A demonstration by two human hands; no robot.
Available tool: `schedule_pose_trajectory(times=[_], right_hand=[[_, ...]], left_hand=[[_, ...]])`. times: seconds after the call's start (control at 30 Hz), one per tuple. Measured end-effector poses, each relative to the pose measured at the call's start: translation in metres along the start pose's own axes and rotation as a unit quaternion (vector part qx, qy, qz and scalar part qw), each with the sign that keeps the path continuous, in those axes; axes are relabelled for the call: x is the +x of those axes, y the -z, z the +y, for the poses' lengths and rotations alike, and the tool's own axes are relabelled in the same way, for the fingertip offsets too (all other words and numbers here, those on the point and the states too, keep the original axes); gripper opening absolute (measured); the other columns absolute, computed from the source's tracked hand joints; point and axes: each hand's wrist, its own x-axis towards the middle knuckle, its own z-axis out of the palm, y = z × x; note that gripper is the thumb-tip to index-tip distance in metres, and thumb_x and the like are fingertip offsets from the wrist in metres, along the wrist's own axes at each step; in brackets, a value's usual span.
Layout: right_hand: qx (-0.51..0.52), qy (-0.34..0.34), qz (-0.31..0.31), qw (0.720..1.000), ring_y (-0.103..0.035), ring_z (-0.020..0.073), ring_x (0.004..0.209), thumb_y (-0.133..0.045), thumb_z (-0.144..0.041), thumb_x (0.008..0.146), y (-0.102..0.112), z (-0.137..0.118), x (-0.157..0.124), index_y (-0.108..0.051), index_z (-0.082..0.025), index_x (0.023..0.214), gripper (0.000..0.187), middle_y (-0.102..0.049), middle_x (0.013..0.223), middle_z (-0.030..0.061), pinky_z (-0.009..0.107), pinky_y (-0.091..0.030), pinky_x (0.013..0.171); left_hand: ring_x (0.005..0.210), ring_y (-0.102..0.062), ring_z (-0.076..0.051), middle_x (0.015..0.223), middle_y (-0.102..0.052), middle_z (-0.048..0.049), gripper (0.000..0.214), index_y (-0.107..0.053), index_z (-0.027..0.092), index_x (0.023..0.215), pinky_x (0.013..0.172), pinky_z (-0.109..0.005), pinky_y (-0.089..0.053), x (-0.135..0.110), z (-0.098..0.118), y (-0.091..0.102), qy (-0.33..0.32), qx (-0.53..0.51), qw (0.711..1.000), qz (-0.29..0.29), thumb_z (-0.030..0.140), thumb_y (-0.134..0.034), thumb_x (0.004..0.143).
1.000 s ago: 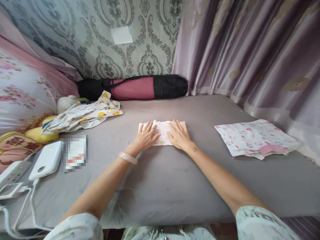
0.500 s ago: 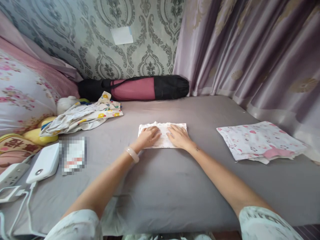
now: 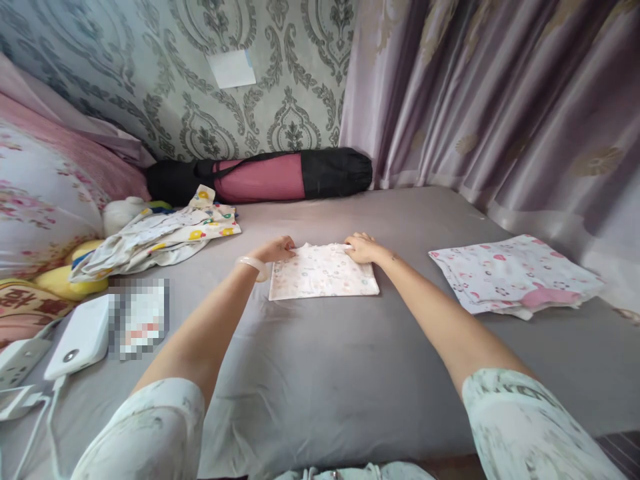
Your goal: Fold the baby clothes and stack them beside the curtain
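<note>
A folded pale pink garment [image 3: 325, 272] with a small print lies flat on the grey bed sheet [image 3: 310, 373] in front of me. My left hand [image 3: 278, 249], with a pale bangle [image 3: 254, 267] at the wrist, pinches its far left corner. At the far right corner my right hand [image 3: 361, 247] has its thumb and fingers closed on the edge. Off to the right lies a folded white cloth [image 3: 515, 275] with pink and red prints, apart from both hands.
Crumpled clothes [image 3: 165, 237] lie at the left beside a yellow plush [image 3: 65, 283]. Nearer are a white power bank [image 3: 80, 337], a power strip [image 3: 23, 360] with cables and a blurred packet [image 3: 143, 319]. A black and pink rolled bag [image 3: 260, 177] lies along the wall.
My hands have gone from lying flat on the garment to gripping its far corners, moving outward and away from me. More of its printed surface shows. The view has shifted slightly.
</note>
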Motion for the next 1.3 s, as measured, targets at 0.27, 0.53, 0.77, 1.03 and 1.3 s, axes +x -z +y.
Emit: schedule_pose_trajectory(times=[0.27, 0.53, 0.77, 1.03, 1.3], right_hand=[[0.03, 0.003, -0.008, 1.0, -0.054, 0.0225, 0.115, -0.055, -0.029, 0.085, 0.013, 0.002, 0.0, -0.065, -0.022, 0.112, 0.029, -0.059, 0.125, 0.0095, 0.031, -0.043, 0.094], [0.116, 0.078, 0.029, 0.99, -0.063, 0.0156, 0.085, -0.057, -0.022, 0.083, 0.05, 0.0, -0.025, -0.068, -0.017, 0.097, 0.018, -0.07, 0.102, 0.0051, 0.022, -0.046, 0.071], [0.158, 0.101, 0.126, 0.974, -0.06, 0.0152, 0.077, -0.063, -0.031, 0.082, 0.092, -0.004, -0.037, -0.069, -0.014, 0.094, 0.022, -0.07, 0.085, 0.0028, 0.023, -0.042, 0.065], [0.039, 0.217, 0.311, 0.925, -0.056, 0.0212, 0.095, -0.043, -0.003, 0.083, 0.062, -0.006, -0.056, -0.064, -0.017, 0.098, 0.03, -0.067, 0.098, 0.0072, 0.035, -0.034, 0.092], [0.032, 0.282, 0.203, 0.937, -0.056, 0.0191, 0.099, -0.035, 0.002, 0.083, -0.019, 0.001, -0.103, -0.062, -0.018, 0.098, 0.036, -0.067, 0.101, 0.0079, 0.034, -0.032, 0.093]], left_hand=[[0.089, -0.063, -0.019, 0.104, -0.068, -0.0079, 0.027, -0.061, 0.017, 0.097, 0.073, -0.026, -0.047, -0.012, 0.009, 0.004, 0.015, 0.018, 1.0, -0.002, 0.032, -0.052, 0.077], [0.08, -0.062, -0.018, 0.088, -0.068, -0.0041, 0.036, -0.06, 0.017, 0.098, 0.068, -0.025, -0.045, -0.042, 0.006, 0.034, -0.069, -0.1, 0.992, 0.022, 0.044, -0.054, 0.075], [0.07, -0.056, -0.015, 0.076, -0.065, -0.002, 0.037, -0.066, 0.015, 0.087, 0.063, -0.024, -0.042, -0.063, 0.018, 0.087, -0.113, -0.056, 0.981, 0.147, 0.047, -0.052, 0.079], [0.077, -0.06, -0.017, 0.083, -0.068, -0.0043, 0.025, -0.063, 0.019, 0.101, 0.078, -0.03, -0.045, -0.083, 0.007, 0.06, -0.199, 0.073, 0.928, 0.306, 0.023, -0.042, 0.088], [0.102, -0.062, -0.02, 0.109, -0.069, -0.0073, 0.042, -0.057, 0.021, 0.12, 0.097, -0.038, -0.041, -0.118, -0.013, -0.042, -0.231, 0.095, 0.945, 0.212, 0.008, -0.035, 0.086]])
